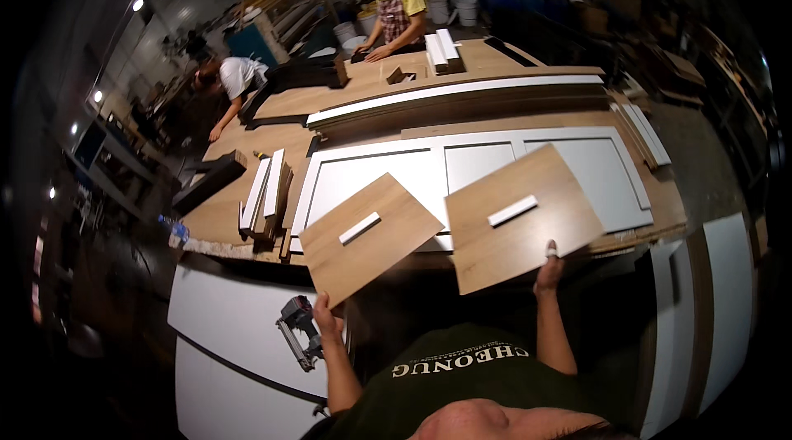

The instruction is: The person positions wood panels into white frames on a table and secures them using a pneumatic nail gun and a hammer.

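My left hand [328,320] grips the lower left corner of a wood-grain panel [371,262], thumb on its top face. A short white strip [360,228] sits at the middle of that panel. In my right hand [549,268] is a second, larger wood-grain panel [528,246], pinched at its near edge with the thumb on top. It too bears a white strip [512,211] near its centre. Both panels are held tilted and apart, over the near edge of a white framed panel [379,161] lying on the workbench. My fingers beneath the panels are hidden.
A nail gun [302,331] lies on white boards [223,316] at my left. White-edged boards are stacked on the bench [289,106] at its middle [462,101] and left [268,192]. Two other people [400,15] [235,81] work at its far side. More boards [726,300] stand at right.
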`<action>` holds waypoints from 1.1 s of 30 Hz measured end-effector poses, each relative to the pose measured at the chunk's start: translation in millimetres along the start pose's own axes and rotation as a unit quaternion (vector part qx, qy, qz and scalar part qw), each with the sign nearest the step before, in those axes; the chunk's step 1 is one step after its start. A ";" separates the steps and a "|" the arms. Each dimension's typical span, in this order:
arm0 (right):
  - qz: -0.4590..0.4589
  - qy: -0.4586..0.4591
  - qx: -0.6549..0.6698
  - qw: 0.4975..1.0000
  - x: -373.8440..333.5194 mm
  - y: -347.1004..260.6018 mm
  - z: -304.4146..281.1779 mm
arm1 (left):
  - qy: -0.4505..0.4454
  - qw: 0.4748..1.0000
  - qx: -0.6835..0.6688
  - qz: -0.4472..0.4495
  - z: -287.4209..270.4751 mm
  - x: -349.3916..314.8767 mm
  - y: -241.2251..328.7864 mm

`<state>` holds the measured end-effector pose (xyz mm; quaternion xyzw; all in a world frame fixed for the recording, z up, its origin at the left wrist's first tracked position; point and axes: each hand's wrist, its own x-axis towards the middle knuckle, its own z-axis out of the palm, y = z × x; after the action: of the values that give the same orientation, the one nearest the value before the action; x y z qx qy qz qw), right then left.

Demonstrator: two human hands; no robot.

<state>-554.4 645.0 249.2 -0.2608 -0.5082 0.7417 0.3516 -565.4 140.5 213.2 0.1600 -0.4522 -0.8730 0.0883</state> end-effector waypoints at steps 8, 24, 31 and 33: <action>0.041 0.087 0.030 0.995 40.9 -36.9 -34.6 | -0.017 0.981 0.191 -0.004 -16.1 114.2 54.6; -0.001 0.160 -0.060 0.985 60.3 -32.2 42.1 | -0.057 0.571 0.805 0.152 149.2 203.3 -46.9; 0.044 0.146 0.004 0.988 40.8 -26.4 60.4 | -0.100 0.561 0.802 0.179 123.5 241.0 -20.0; 0.022 0.165 -0.027 0.986 40.8 -24.0 65.4 | -0.106 0.563 0.801 0.171 126.6 240.1 -20.5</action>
<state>-622.1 645.4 293.2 -0.4001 -0.4570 0.6824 0.4067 -835.1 176.9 216.9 -0.0086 -0.9911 -0.1312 0.0228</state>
